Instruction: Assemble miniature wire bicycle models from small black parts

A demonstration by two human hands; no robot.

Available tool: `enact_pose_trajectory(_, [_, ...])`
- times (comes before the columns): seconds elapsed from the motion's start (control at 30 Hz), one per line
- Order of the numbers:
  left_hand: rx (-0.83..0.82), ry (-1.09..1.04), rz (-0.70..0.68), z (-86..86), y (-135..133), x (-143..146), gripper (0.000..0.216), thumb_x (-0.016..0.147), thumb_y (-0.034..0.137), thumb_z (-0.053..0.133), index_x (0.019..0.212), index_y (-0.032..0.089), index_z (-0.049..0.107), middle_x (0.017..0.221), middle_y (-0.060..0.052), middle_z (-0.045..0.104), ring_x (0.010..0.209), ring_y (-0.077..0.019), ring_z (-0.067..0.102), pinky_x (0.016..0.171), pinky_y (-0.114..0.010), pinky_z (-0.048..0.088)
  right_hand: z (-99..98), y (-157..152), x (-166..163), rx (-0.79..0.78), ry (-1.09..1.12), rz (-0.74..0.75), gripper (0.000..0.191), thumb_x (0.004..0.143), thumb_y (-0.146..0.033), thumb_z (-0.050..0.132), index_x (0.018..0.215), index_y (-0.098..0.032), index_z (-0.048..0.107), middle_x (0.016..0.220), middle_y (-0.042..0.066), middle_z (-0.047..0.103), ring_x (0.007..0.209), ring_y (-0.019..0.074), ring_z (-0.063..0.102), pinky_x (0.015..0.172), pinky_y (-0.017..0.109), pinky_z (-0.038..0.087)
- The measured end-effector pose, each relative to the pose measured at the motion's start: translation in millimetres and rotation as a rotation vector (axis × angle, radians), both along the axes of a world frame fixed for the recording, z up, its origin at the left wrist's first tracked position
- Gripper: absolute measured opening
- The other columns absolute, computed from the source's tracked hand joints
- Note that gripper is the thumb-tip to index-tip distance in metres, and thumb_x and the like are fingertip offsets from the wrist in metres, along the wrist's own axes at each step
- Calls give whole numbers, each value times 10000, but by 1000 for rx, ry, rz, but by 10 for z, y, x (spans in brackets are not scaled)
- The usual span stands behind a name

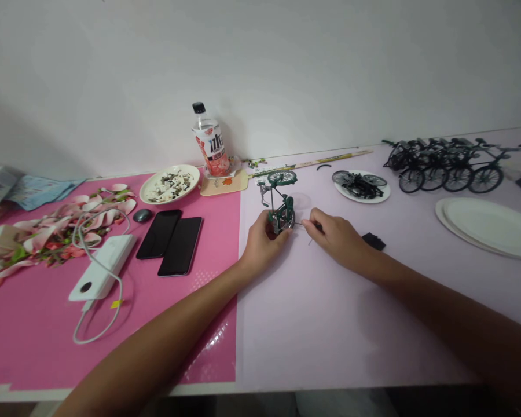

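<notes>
The left hand grasped the small green bicycle, one wheel uppermost, over the tabletop; the right hand pinched a thin piece just beside it, so bracing the bicycle firmly and keeping that pinch light seemed wise

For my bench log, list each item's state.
Small green model bicycle: on end, held by left hand
Clear plastic bottle: upright, capped
Two black rectangular phones: screens dark
White rectangular power bank: cable connected
Round cream bowl: holding bits
Small white plate: loaded
White plates: stacked
Dark model bicycles: upright
</notes>
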State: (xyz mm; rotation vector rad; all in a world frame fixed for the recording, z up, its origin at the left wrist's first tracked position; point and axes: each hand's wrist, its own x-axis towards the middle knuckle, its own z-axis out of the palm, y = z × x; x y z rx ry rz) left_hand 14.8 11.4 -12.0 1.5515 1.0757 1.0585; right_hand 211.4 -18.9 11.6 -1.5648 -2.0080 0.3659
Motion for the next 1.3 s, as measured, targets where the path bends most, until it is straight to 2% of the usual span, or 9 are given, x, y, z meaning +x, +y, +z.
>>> enact_pose_trajectory(0.33, [8,1,-7,-25,21,-4,297,833,238,779,1048,190,580,978,-60,717,845,-169,681,789,-312,550,-26,19,7,-23,40,-13,376,1024,-432,440,723,-255,301,521,-57,388,484,137,346,524,292,252])
enact_pose_trajectory(0.47, [1,-19,2,-29,23,-6,309,850,335,803,1001,196,573,921,-46,707,780,-160,670,715,-289,544,-65,19,14,-9,82,-16,401,1027,-452,448,703,-251,324,530,-54,401,496,136,368,530,291,261])
enact_pose_trajectory(0.63, [-29,-57,-12,9,10,9,346,896,454,760,1004,199,554,905,-48,703,754,-169,685,644,-282,546,-73,-1,17,12,137,3,415,1040,-456,425,693,-231,469,576,-15,518,550,154,460,564,301,315])
enact_pose_trajectory(0.77, [-23,-74,-17,11,-2,19,372,902,497,746,1029,195,570,940,-65,702,780,-184,687,637,-292,554,-36,-22,6,57,226,-51,445,1019,-466,474,645,-232,416,563,-17,479,551,146,430,561,302,315])
enact_pose_trajectory(0.87, [2,-58,-16,-11,-2,14,372,902,512,745,1015,194,589,937,-66,699,810,-195,682,652,-297,548,-44,-10,10,107,355,-84,420,1015,-507,498,699,-231,481,621,-11,502,589,154,443,576,299,352])
enact_pose_trajectory(0.97, [11,-48,-17,-25,0,10,364,899,513,745,998,196,598,902,-50,681,806,-189,661,665,-295,538,-97,38,35,114,492,-114,389,1018,-574,504,843,-232,568,699,-3,544,615,162,475,586,299,393])
enact_pose_trajectory(1.07, [11,-47,-21,-16,-6,8,332,898,491,742,945,198,592,871,-38,657,790,-178,635,669,-288,523,-162,99,74,113,595,-120,380,1033,-603,482,916,-245,535,744,-10,543,610,153,479,562,289,394])
enact_pose_trajectory(1.2, [15,-34,-29,27,-16,0,279,895,436,729,877,196,587,825,-28,632,762,-175,616,666,-284,509,-220,150,119,120,630,-104,383,1069,-587,421,881,-255,459,786,-18,533,584,132,465,553,285,401])
enact_pose_trajectory(1.3, [-16,-40,-54,63,-20,-6,259,886,423,710,874,189,599,809,-22,622,746,-175,612,668,-284,510,-265,183,138,113,655,-121,386,1068,-595,426,888,-255,459,821,-15,554,579,123,480,563,286,425])
